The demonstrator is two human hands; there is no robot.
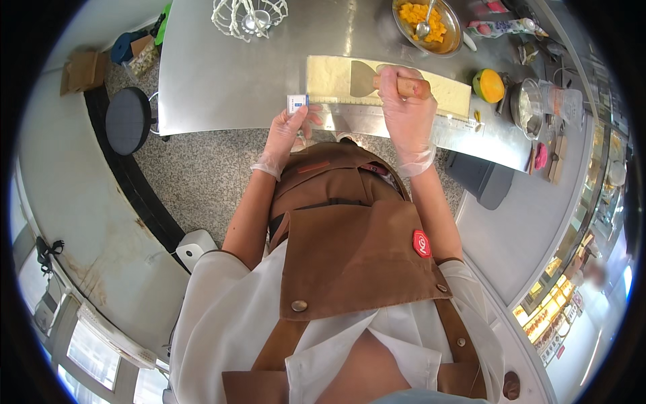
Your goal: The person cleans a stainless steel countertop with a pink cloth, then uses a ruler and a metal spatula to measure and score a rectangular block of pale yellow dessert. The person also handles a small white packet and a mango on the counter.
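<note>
A long pale yellow sheet of cake or dough [328,76] lies on a steel table. My right hand [409,113], in a clear plastic glove, is closed round the wooden handle [411,88] of a tool whose flat, rounded metal blade [362,79] rests over the sheet. Along the sheet's near edge runs a transparent ruler [363,110]. At its left end, my gloved left hand [295,121] has the thumb on a small white-and-blue box [297,103]; some fingers are under the ruler's end. The contact between blade and sheet is too small to judge.
On the steel table [227,76] stand a wire whisk head [250,20] at the back left and a metal bowl of diced mango [429,25] at the back right. A cut mango [488,86] and a bowl of white powder or cream [527,108] are to the right.
</note>
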